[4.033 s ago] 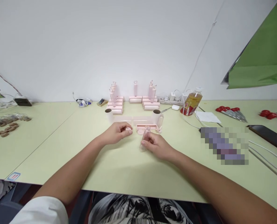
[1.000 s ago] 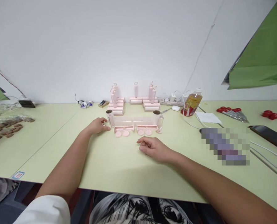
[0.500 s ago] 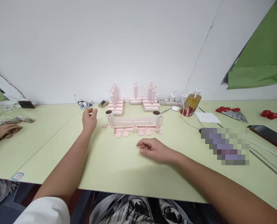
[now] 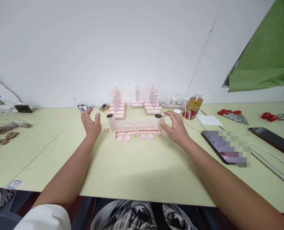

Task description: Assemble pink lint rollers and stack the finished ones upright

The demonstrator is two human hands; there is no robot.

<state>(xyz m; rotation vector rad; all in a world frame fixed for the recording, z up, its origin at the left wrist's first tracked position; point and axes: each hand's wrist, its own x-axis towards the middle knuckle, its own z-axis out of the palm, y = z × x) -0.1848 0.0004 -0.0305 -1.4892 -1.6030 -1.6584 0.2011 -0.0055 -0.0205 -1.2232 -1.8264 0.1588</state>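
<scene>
My left hand (image 4: pixel 91 124) is raised over the table, thumb and fingers apart and holding nothing. To its right stand a roll with a dark hollow core (image 4: pixel 110 117) and a clear tube (image 4: pixel 112 124). My right hand (image 4: pixel 177 128) is open beside a second roll (image 4: pixel 158 117); its thumb and index finger partly cover a small clear tube (image 4: pixel 162 123), and whether they touch it I cannot tell. Between the rolls lie two open pink casings (image 4: pixel 125 133) (image 4: pixel 149 131), with pink discs (image 4: pixel 119 138) in front and small pink parts (image 4: pixel 106 130) at the left.
Finished-looking pink cases (image 4: pixel 118 113) with upright clear tubes stand by the wall. A drink bottle (image 4: pixel 194 105), power strip (image 4: pixel 172 104), paper sheet (image 4: pixel 209 120), phone (image 4: pixel 213 145), dark phone (image 4: pixel 273 140) and red-handled tools (image 4: pixel 233 115) are at right. Brown pieces (image 4: pixel 7 137) lie far left.
My right hand has moved forward and right to the right-hand roll, its fingers opening wider. My left hand's fingers have spread. Another person's hand at far left has left the view.
</scene>
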